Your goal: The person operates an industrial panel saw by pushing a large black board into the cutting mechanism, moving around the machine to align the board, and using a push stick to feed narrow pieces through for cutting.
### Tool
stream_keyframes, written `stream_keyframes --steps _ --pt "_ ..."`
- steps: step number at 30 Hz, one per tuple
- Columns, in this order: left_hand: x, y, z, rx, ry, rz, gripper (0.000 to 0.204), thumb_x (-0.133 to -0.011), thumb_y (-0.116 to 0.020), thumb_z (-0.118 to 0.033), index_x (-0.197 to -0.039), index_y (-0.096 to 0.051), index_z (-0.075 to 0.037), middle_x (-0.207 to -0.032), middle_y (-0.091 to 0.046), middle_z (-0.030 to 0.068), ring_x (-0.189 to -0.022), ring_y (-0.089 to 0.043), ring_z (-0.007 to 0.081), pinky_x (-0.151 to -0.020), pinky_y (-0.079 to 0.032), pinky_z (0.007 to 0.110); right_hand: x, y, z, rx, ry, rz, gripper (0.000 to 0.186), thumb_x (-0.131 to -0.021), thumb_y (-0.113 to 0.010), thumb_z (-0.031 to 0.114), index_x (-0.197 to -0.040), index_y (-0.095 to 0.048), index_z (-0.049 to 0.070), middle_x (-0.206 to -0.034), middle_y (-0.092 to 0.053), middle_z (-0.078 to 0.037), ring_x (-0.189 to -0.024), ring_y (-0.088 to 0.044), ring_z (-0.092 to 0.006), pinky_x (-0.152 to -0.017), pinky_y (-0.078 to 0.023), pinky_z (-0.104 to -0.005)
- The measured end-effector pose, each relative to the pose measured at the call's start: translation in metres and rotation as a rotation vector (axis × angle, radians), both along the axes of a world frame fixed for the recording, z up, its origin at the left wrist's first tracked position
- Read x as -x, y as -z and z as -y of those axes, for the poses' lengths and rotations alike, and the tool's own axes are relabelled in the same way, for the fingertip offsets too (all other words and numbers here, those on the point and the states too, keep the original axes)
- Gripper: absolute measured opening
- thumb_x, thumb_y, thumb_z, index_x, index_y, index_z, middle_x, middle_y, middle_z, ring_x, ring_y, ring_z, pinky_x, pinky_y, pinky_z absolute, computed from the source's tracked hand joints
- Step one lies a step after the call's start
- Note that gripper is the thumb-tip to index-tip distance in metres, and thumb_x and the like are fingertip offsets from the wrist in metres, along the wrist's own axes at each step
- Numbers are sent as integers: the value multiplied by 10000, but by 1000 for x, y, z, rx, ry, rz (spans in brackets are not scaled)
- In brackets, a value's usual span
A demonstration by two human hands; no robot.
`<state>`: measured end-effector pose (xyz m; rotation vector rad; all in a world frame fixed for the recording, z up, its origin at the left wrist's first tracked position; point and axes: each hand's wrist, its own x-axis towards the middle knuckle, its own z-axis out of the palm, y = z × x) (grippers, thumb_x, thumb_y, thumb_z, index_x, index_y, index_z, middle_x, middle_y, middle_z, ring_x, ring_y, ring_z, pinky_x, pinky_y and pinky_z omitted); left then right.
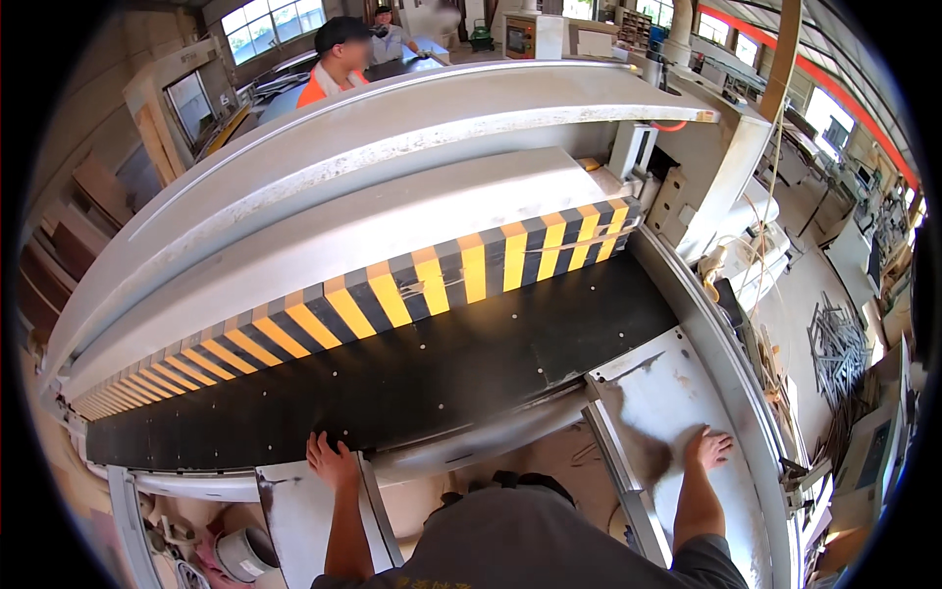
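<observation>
My left hand (332, 461) rests at the near edge of the long black bed (471, 363) of a large machine, above a left support plate (304, 520), with its fingers apart and nothing visible in them. My right hand (708, 448) lies open on the right metal support plate (643, 393), its fingers spread. Beyond the bed runs a yellow-and-black striped bar (432, 280), below a grey metal beam (392, 133).
A person in orange (324, 86) stands behind the machine, another person (391, 39) farther back. At the right are a bundle of metal rods (834, 344) and a grey equipment box (863, 456). A bucket (245, 555) is below left, and boards (74, 245) lean at far left.
</observation>
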<state>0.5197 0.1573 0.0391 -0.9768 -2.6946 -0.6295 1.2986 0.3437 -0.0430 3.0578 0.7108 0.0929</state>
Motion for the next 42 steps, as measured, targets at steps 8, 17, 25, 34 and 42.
stream_keyframes --steps 8,17,25,34,42 --pt "-3 -3 -4 22 -46 0 435 -919 -632 -193 -1329 -558 -68 -1502 -482 139 -1412 -400 349 -1171 -302 505 19 -29 -3 23 23 -55 766 -1026 -379 539 -1595 -270 37 -1685 -231 -116 -1554 -195 -280 -1214 -187 -557" --pt "-4 0 -5 48 -62 -16 426 -919 -626 -192 -1328 -558 -93 -1495 -487 118 -1397 -419 335 -1157 -324 478 24 -45 -1 -12 24 -93 797 -1020 -388 543 -1604 -238 23 -1696 -197 -119 -1568 -156 -291 -1232 -157 -549" --pt "-3 3 -7 66 -74 -53 416 -926 -619 -179 -1327 -553 -94 -1489 -489 115 -1379 -439 334 -1136 -344 488 29 -52 -1 -29 33 -108 786 -1016 -410 509 -1602 -231 17 -1690 -204 -128 -1566 -158 -296 -1237 -147 -547" --pt "3 8 -5 80 -89 -63 409 -926 -620 -187 -1320 -556 -99 -1485 -493 111 -1380 -441 333 -1132 -349 488 29 -55 0 -58 11 -140 793 -1015 -420 495 -1601 -215 2 -1692 -191 -140 -1567 -143 -320 -1242 -125 -549" --pt "2 10 -8 87 -88 -71 413 -929 -614 -201 -1324 -556 -96 -1484 -494 116 -1378 -442 340 -1133 -345 499 28 -54 0 -53 14 -137 804 -1017 -417 509 -1604 -206 1 -1692 -189 -140 -1569 -134 -324 -1242 -127 -548"
